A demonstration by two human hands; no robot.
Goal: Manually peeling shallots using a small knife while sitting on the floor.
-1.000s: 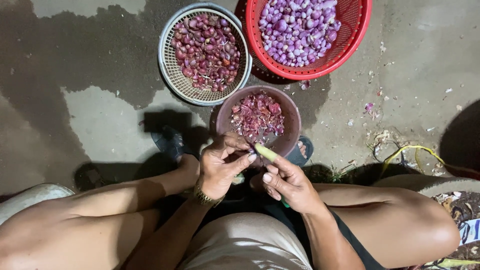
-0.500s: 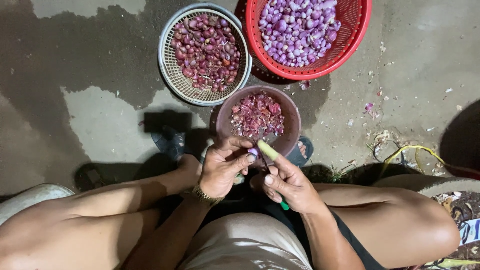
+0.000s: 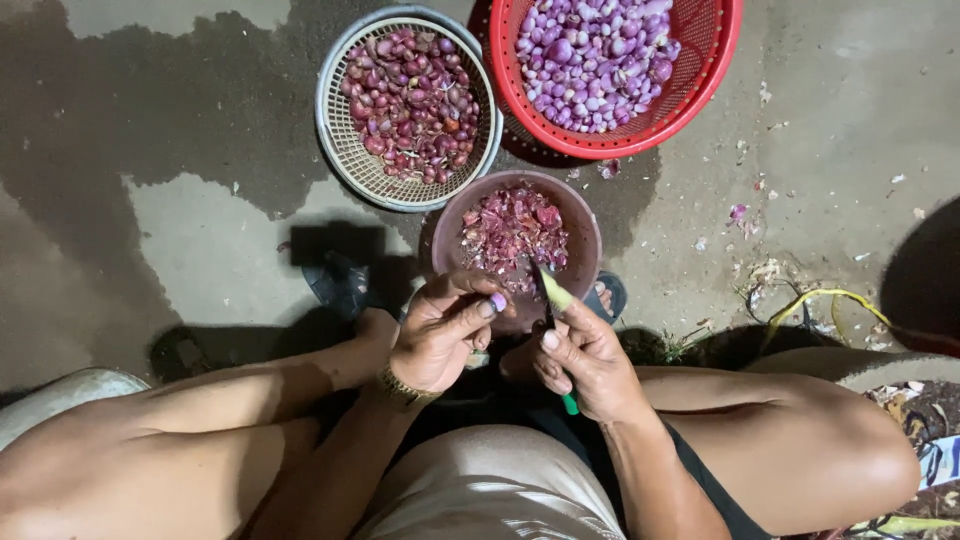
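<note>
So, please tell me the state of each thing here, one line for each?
Left hand: pinching a small purple shallot.
Right hand: gripping a green-handled knife.
Red plastic basket: holds pale peeled bulbs.
Grey woven basket: holds dark unpeeled bulbs.
Brown round bowl: holds skins.

Small pale-purple shallot (image 3: 497, 301) pinched over peel bowl; green-handled knife (image 3: 553, 320) beside.

Bare arms, gold wristband (image 3: 398, 388), pale shorts (image 3: 490, 490)
</note>
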